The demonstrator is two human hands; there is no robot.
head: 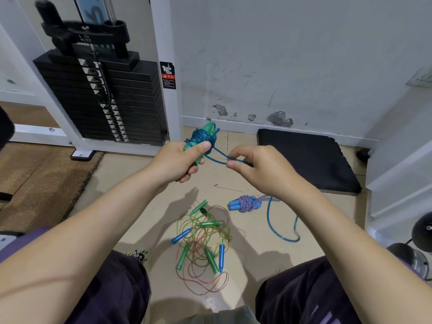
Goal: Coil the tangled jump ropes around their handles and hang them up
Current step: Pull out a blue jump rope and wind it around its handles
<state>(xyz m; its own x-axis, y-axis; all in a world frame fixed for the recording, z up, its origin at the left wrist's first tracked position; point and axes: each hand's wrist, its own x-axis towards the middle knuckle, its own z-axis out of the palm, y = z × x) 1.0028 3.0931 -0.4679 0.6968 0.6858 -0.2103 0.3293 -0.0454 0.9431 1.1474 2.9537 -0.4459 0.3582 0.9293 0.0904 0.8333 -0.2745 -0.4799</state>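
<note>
A big black stack of weights (102,99) stands in a white frame at the back left, by a scuffed white wall (292,54). A flat black mat (308,160) lies on the floor (131,183) under the wall.

The person sits with both knees at the bottom and holds both arms out in front. On the floor between the knees lies a messy pile of thin ropes (203,242) with green and blue handles, all mixed up. Just past it, to the right, lies a purple and white rope (249,203) tied in a bundle around its blue handles.

The left hand (180,160) grips green handles (201,146) with its fingers curled round them and the thumb pressed on top. A blue rope (203,136) is wound many times around the top of those handles. The right hand (254,169) pinches the loose part of this blue rope between thumb and finger, close beside the left hand. The rest of it (275,228) hangs down and loops on the floor at the right.
</note>
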